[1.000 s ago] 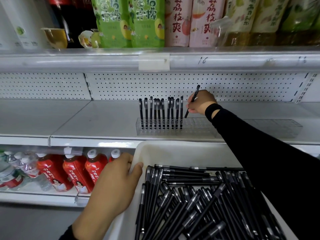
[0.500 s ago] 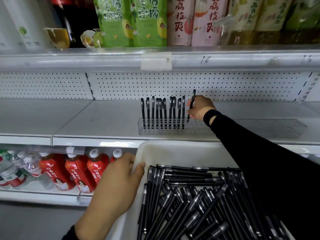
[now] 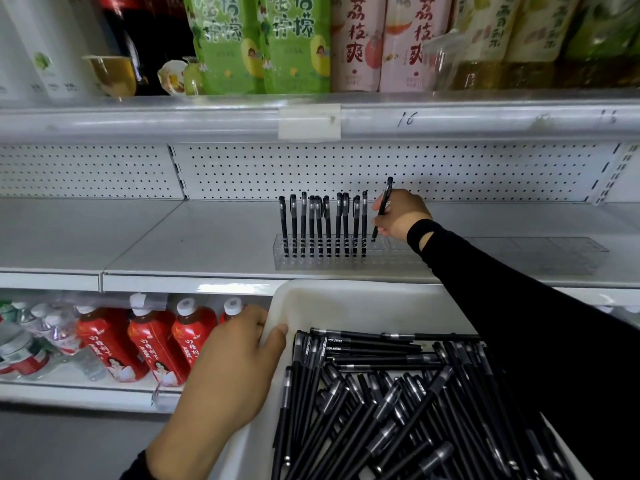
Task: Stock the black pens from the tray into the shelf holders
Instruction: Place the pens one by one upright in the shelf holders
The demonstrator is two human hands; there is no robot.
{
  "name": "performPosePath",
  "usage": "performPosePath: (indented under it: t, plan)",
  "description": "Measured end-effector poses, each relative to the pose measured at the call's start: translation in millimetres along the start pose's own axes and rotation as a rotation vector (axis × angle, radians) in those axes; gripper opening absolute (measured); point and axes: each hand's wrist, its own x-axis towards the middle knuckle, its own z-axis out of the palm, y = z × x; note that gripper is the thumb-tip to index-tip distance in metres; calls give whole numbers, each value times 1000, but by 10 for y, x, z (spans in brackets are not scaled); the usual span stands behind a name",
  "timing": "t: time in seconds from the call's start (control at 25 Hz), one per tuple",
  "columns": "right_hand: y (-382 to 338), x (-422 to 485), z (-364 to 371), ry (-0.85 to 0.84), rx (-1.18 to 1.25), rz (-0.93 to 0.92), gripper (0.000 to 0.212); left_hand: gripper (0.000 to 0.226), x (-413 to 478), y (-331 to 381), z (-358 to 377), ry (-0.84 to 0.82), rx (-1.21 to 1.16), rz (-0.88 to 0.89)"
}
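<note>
— From the head view, where was the pen?
— The slim black plastic pen (image 3: 382,211) was pinched mid-barrel in the right hand (image 3: 403,216). It was tilted, its tip at the top of the clear plastic holder (image 3: 502,254) on the grey metal shelf (image 3: 207,244), just beside the row of standing black pens (image 3: 325,223).
— And the other grip?
— The left hand (image 3: 228,368) curled round the rim of the white plastic tray (image 3: 363,289), where the heap of loose black pens (image 3: 381,403) lay.
— How would it handle?
— Light, stiff and smooth, I'd judge. A mid-barrel pinch should steer the tip into a hole.
</note>
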Motion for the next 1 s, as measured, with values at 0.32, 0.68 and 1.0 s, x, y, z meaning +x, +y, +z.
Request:
performPosePath:
  t: [0.32,0.68,1.0]
  plan:
    - [38,11,57,-55,-111,-11,27,19,5,-7,6,-4,-33,-5]
    - [23,-11,99,-93,-197,-18,24,19,8,-14,-4,-12,-24,-5]
    - [23,-38,62,-88,-225,-3,26,20,18,-39,14,-28,-42,-8]
